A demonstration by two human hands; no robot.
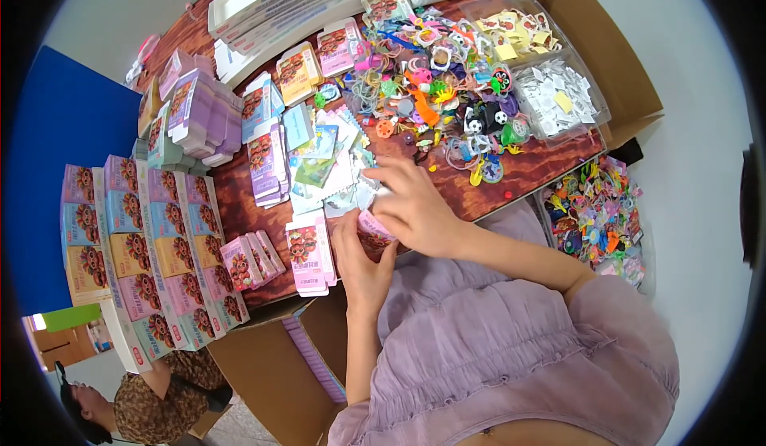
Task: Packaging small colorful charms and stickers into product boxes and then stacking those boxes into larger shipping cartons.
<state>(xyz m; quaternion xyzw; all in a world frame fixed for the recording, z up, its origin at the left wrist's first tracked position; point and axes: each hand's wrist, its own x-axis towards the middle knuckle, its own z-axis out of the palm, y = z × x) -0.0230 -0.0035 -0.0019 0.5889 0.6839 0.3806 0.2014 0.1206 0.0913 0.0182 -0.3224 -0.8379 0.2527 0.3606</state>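
Observation:
A small pink printed box [372,228] is between my two hands at the near edge of the table. My left hand [361,264] holds it from below, fingers and thumb around its sides. My right hand [419,211] is closed at the box's upper end, its forefinger reaching over a heap of paper cards and sheets [339,159]; the fingertips are partly hidden. Left of my left hand lies a stack of flat pink cartons [309,253]. Further left stand several small folded pink boxes [251,260].
A pile of colourful trinkets and hair ties [435,79] covers the far middle. Clear trays hold yellow cards [515,33] and white packets [550,91]. Filled display boxes [152,254] stand left. An open cardboard box [263,366] sits below the edge. A person [159,398] is at lower left.

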